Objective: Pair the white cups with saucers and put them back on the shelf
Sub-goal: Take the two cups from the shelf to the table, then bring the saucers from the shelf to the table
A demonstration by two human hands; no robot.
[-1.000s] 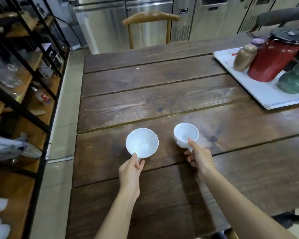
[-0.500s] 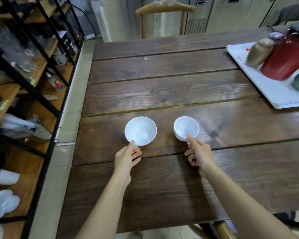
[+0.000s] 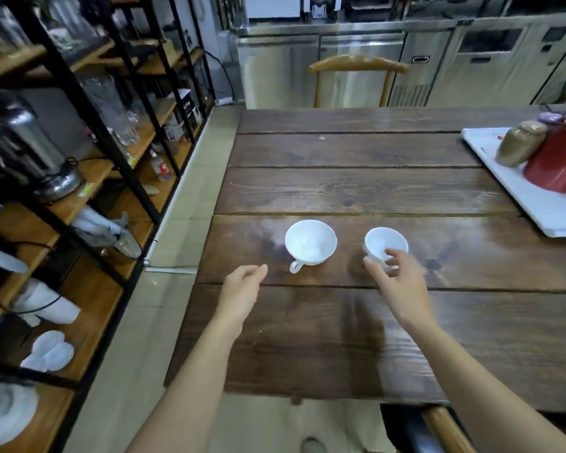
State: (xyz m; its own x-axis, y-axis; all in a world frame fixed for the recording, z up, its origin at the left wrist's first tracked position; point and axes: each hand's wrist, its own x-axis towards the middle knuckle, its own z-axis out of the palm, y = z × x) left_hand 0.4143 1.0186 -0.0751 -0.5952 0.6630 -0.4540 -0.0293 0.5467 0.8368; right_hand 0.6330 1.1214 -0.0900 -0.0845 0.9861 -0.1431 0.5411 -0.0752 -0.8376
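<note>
A dark brown plank-topped wooden table (image 3: 356, 191) is occupying the centre and right of the view, and a black metal-framed shelving unit with orange-brown wooden boards (image 3: 89, 178) is standing along its left side, across a strip of pale floor. A white rectangular tray (image 3: 536, 207) is lying at the table's right edge, carrying a red rounded jug (image 3: 559, 161) with a brown ceramic jar (image 3: 521, 143) just beside it. A wooden-backed chair (image 3: 358, 65) is standing at the far end of the table. Two white cups are sitting upright and empty on the table's near half, well apart from the shelving: the wider white handled cup (image 3: 310, 242) on the left, its handle pointing toward the wearer, and the smaller white cup with a dark mark on its side (image 3: 385, 245) to its right. The left hand (image 3: 242, 289) is hovering just left of and below the wider cup, fingers loosely curled, holding nothing and not touching the handle. The right hand (image 3: 399, 282) is reaching over the near rim of the smaller cup with fingers spread; blur is preventing a finding on whether it is touching. Stacked white saucers (image 3: 51, 351) are lying on a low shelf board at the left.
</note>
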